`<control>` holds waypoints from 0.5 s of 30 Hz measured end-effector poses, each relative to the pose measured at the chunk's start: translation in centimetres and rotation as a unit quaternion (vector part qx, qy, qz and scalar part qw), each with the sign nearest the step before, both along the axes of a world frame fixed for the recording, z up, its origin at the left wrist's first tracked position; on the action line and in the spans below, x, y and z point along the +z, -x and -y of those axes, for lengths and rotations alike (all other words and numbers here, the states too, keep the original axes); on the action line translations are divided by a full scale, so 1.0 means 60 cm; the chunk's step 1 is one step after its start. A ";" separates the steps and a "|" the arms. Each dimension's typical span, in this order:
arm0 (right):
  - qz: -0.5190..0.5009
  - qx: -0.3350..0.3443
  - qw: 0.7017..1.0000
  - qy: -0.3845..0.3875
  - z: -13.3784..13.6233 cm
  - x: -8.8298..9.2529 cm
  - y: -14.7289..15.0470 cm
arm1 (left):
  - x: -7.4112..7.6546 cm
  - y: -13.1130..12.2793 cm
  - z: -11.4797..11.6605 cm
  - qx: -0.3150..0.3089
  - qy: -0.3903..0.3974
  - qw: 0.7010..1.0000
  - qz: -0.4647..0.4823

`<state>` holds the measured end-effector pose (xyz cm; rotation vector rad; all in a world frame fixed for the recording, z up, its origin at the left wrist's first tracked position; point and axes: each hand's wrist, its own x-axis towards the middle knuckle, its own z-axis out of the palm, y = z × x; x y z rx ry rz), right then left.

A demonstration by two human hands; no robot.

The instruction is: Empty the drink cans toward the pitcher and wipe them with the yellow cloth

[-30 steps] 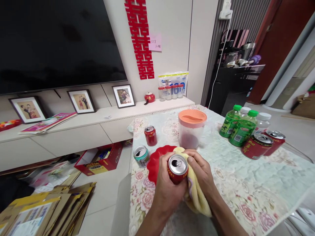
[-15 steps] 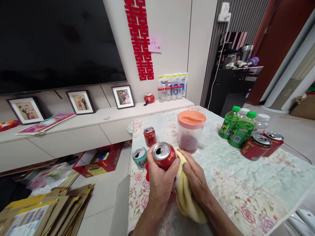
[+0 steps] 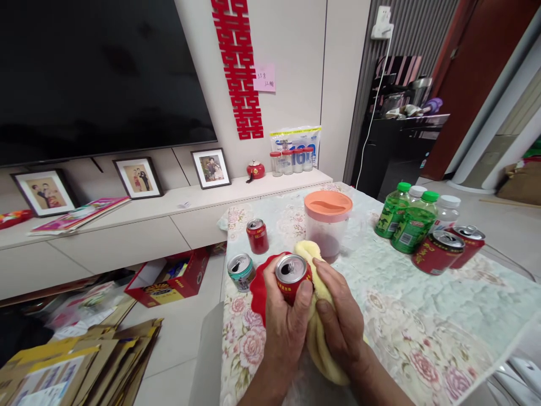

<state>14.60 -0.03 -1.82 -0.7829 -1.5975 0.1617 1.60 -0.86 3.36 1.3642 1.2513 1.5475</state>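
My left hand is closed around a red drink can, its opened top facing up. My right hand grips a yellow cloth, which it presses against the can's right side. Beneath the held can lies a red scalloped mat or dish, partly hidden by my left hand. To the left stand a teal and silver can and another red can. A clear container with an orange lid is just beyond the cloth.
Green bottles, clear bottles with white caps and two red cans, one dark-rimmed, stand at the table's right. A floral cloth covers the table. On the floor at left are a red carton and flattened cardboard.
Both hands have moved slightly right and down with the can and cloth. The cloth's top now stands up behind the can, and more of the red scalloped item shows.
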 end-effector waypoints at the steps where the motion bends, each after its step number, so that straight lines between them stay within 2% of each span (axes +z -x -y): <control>1: -0.016 0.003 1.000 0.022 -0.001 0.000 0.000 | -0.002 0.000 0.002 -0.002 -0.012 1.000 0.001; 4: -0.110 0.052 0.982 0.144 -0.005 0.007 0.001 | -0.014 -0.002 0.005 -0.004 -0.051 0.999 -0.001; 7: -0.218 0.157 0.925 0.269 -0.009 0.024 0.006 | -0.026 -0.004 0.009 -0.009 -0.108 0.994 -0.019; 9: -0.259 0.200 0.893 0.310 -0.012 0.033 0.009 | -0.030 -0.005 0.013 0.004 -0.151 0.988 -0.041; 11: -0.266 0.206 0.884 0.325 -0.016 0.035 0.010 | -0.029 -0.007 0.015 0.024 -0.184 0.980 -0.065; 15: -0.239 0.179 0.895 0.333 -0.022 0.035 0.004 | -0.016 -0.007 0.013 0.037 -0.245 0.964 -0.096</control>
